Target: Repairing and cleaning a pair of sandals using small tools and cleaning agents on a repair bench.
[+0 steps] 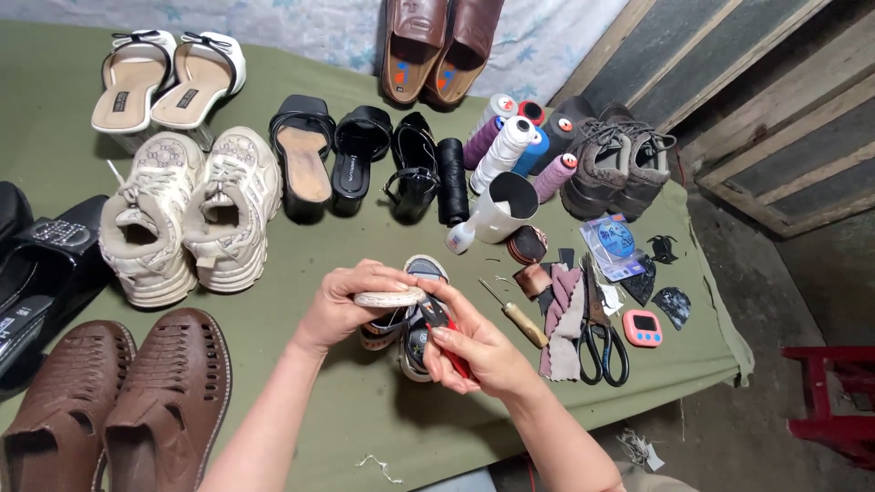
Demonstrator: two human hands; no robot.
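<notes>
My left hand (pixel 342 301) grips a small sandal (pixel 415 314) by its pale sole edge, holding it tilted just above the green cloth (pixel 383 419). My right hand (pixel 478 351) is closed on a red-handled tool (pixel 448 339) whose tip rests against the sandal's dark strap. A second small sandal seems to lie beneath the first, mostly hidden by my hands.
Cream sneakers (pixel 187 214), brown sandals (pixel 118 401), black sandals (pixel 333 159) and white heels (pixel 169 77) lie to the left and back. Thread spools (pixel 506 146), a white cup (pixel 501 208), an awl (pixel 521 319), scissors (pixel 602 342), leather scraps and a pink timer (pixel 643 328) lie to the right.
</notes>
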